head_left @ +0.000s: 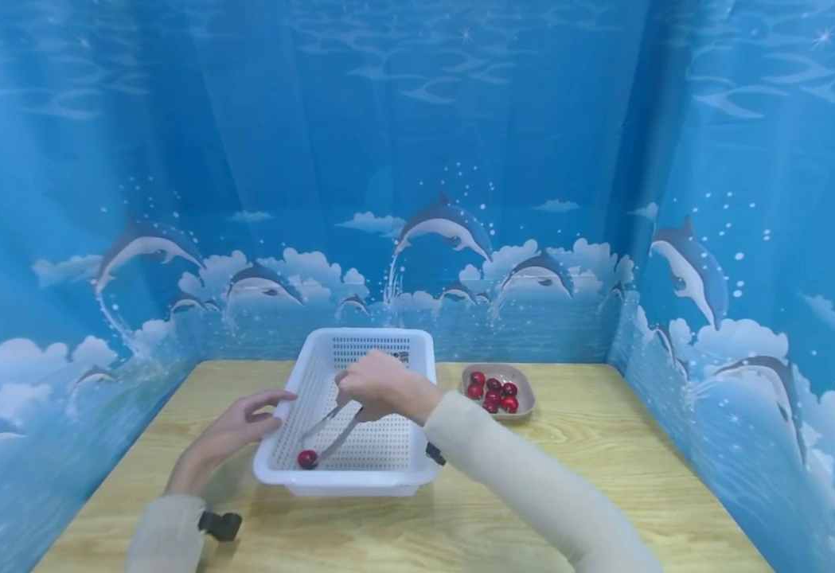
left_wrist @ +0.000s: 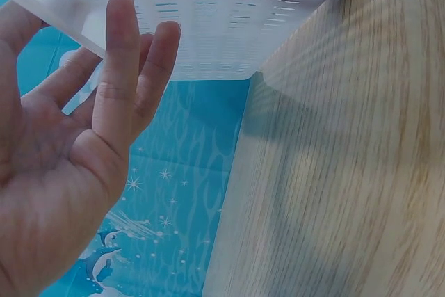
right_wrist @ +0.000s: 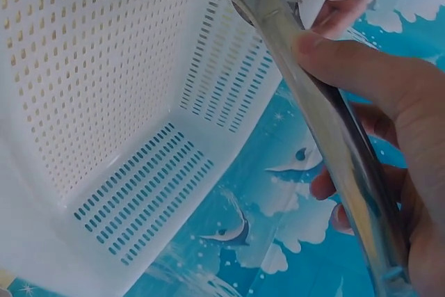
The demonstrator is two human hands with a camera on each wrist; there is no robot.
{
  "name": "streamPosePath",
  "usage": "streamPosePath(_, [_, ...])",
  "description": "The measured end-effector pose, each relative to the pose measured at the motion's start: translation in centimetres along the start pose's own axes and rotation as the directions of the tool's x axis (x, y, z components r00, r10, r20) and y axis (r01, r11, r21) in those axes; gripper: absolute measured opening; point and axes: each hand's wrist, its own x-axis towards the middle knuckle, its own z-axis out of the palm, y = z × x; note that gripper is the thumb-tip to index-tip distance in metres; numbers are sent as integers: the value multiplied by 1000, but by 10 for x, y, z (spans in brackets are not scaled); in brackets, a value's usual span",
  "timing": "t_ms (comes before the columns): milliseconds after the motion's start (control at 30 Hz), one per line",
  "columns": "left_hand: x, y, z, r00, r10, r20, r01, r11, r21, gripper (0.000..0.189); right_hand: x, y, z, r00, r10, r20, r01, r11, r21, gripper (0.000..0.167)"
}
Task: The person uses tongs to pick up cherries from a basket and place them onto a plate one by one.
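Observation:
A white perforated plastic basket (head_left: 372,478) stands on the table. My left hand (head_left: 238,428) holds its left rim; in the left wrist view the fingers (left_wrist: 122,67) lie along the outside wall. Over the basket, my right hand (head_left: 377,386) grips metal tongs (head_left: 340,434), their arms slanting down toward the near left corner. In that corner lies one dark red cherry (head_left: 307,459), the tong tips spread apart right at it. The right wrist view shows the thumb pressed on one arm of the tongs (right_wrist: 334,144); the cherry is out of sight there.
A small beige dish (head_left: 524,395) with several red cherries (head_left: 493,384) stands to the right of the basket, near the table's far edge. Wood-grain table (head_left: 532,477) lies under everything. Blue dolphin-print curtains (head_left: 417,159) enclose the back and both sides.

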Motion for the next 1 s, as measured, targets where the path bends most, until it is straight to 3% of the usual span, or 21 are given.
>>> streamPosePath(533, [-1,-3,-2,999,39,10,-39,999,1,54,24,-18,3,998,-41,53,48,990,-133,18])
streamPosePath(1000, [-1,-6,-3,997,74,9,-74,997,22,52,12,-10,0,999,-16,35,19,994,-105,14])
